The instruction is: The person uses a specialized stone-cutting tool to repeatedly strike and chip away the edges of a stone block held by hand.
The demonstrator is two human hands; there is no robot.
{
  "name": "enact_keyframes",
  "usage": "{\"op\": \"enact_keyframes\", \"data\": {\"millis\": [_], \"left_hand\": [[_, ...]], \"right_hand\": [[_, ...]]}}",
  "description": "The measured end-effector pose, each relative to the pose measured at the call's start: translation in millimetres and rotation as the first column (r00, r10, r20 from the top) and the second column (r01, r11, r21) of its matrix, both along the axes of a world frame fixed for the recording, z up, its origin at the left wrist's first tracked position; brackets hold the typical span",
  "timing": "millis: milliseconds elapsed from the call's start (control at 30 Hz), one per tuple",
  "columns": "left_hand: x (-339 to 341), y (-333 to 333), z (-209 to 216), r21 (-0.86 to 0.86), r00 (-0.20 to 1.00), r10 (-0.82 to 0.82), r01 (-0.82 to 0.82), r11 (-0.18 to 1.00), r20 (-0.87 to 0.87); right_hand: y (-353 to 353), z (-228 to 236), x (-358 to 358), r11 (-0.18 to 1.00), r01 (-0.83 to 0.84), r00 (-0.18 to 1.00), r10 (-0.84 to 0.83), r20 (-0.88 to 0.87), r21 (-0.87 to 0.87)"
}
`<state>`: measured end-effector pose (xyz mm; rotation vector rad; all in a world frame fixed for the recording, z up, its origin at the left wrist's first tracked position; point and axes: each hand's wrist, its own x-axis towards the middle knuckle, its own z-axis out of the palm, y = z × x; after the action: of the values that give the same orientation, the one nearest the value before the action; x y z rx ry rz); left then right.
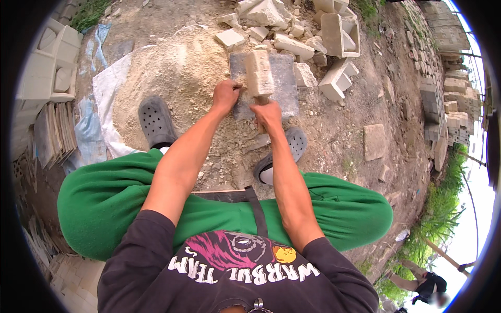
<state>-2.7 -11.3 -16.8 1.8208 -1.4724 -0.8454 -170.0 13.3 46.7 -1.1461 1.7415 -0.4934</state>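
Note:
My right hand (267,115) is wrapped round the short handle of a mallet with a thick, dusty, pale block of a head (259,73). The head is over a flat dark grey slab (284,86) lying on the ground in front of me. At the slab's left edge is my left hand (226,96), its fingers curled together beside the sandy rubble. Whatever those fingers hold, if anything, is too small to make out. A broad pile of crushed pale rubble (167,78) spreads to the left of the slab.
Broken pale chunks (263,14) and hollow blocks (339,36) lie beyond the slab. A white sheet (107,99) edges the pile. Flat panels (55,133) lean at far left, and stacked blocks (430,104) stand at right. Another person (428,284) is at the lower right.

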Motion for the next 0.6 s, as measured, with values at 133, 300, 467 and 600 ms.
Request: {"op": "enact_keyframes", "data": {"millis": [133,300,467,600], "left_hand": [[-10,-3,5,-0.029,1.000,-0.015,0.015,0.999,-0.005],[-11,-2,7,-0.004,1.000,-0.011,0.011,1.000,-0.013],[-5,-4,3,0.054,1.000,-0.024,0.024,0.998,-0.008],[-11,-3,7,0.066,0.999,-0.031,0.030,0.997,0.014]], "right_hand": [[-5,-6,-9,0.980,0.054,0.996,-0.066,-0.056,-0.190],[8,-14,-10,0.999,-0.008,1.000,0.008,-0.003,0.038],[9,-9,-3,0.999,0.032,0.994,-0.031,-0.102,0.007],[15,-24,-8,0.999,-0.018,0.997,0.015,-0.073,-0.044]]}}
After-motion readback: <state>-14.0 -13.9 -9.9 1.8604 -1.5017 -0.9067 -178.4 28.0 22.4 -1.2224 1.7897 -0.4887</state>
